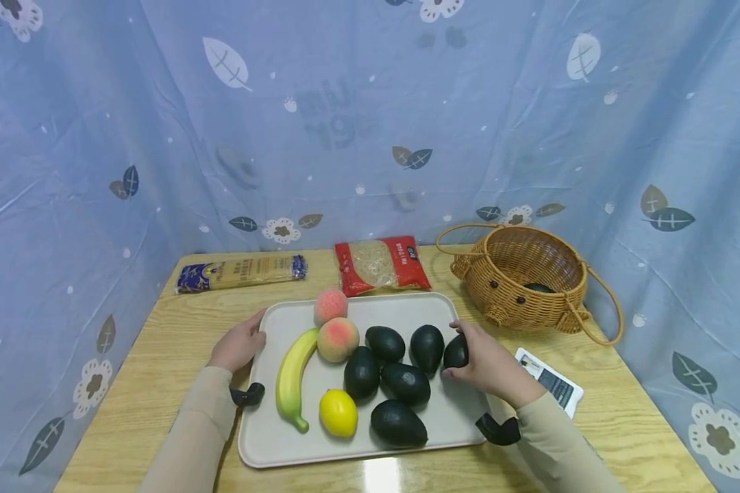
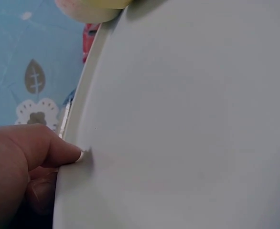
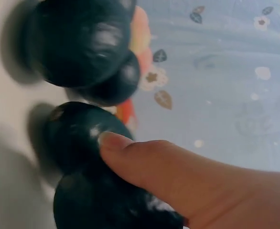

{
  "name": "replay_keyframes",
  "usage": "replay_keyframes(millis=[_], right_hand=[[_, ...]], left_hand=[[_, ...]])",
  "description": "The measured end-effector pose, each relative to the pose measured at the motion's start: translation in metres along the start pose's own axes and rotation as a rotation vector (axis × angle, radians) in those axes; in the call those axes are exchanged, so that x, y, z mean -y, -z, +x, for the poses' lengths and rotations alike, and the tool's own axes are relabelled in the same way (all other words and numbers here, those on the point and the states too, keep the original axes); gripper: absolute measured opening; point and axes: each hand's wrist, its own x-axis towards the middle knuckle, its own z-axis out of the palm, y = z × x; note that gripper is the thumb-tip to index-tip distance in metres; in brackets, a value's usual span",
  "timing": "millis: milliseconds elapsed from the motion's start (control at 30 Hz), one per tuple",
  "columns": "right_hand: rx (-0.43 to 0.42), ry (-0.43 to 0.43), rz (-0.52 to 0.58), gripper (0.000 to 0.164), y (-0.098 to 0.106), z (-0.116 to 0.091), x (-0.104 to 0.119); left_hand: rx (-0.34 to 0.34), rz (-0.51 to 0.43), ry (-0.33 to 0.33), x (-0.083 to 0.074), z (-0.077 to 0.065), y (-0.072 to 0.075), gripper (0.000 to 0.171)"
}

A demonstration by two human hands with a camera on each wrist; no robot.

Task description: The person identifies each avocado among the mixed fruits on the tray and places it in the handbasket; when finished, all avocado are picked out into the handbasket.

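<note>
A cream tray (image 1: 370,453) bears several dark avocados, a banana (image 1: 295,380), a yellow lemon (image 1: 338,413) and two peaches (image 1: 338,339). At the tray's left edge, my left hand (image 1: 237,346) grips the rim, its thumb (image 2: 66,151) on top and a finger curled below. On the right side, my right hand (image 1: 487,363) holds a dark avocado (image 1: 455,352) between thumb and fingers, close over the tray. Its thumb (image 3: 130,157) lies across the dark skin in the right wrist view. Just left of it sits another avocado (image 1: 427,348).
A wicker basket (image 1: 518,287) with a dark avocado (image 1: 539,287) inside stands at the back right. Behind the tray lie a red-edged food packet (image 1: 382,266) and a long noodle packet (image 1: 240,272). A white device with a dark panel (image 1: 555,383) is partly under the right forearm.
</note>
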Motion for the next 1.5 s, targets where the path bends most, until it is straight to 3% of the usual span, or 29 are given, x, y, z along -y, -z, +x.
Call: replay_keyframes(millis=[200,467,800,1100,1267,1500], right_hand=[[-0.104,-0.001,-0.037,0.061,0.025,0.003,0.008],[-0.242,-0.044,-0.023,0.061,0.062,0.009,0.011],[-0.434,-0.168,0.054,0.074,0.105,0.028,-0.007],[-0.464,-0.332,0.128,0.078,0.111,0.041,-0.042],[-0.465,-0.342,0.111,0.072,0.107,0.049,-0.054],[-0.487,-0.337,0.067,0.051,0.101,0.056,-0.061]], left_hand=[[0.006,-0.016,0.008,0.0,0.0,0.0,0.065],[0.002,-0.019,0.007,-0.003,-0.002,0.002,0.064],[-0.011,-0.002,-0.011,-0.006,-0.005,0.004,0.063],[-0.012,0.004,-0.005,-0.006,-0.007,0.001,0.062],[-0.021,-0.013,0.009,-0.005,-0.007,-0.001,0.062],[-0.03,-0.002,0.008,-0.003,-0.005,-0.002,0.063]])
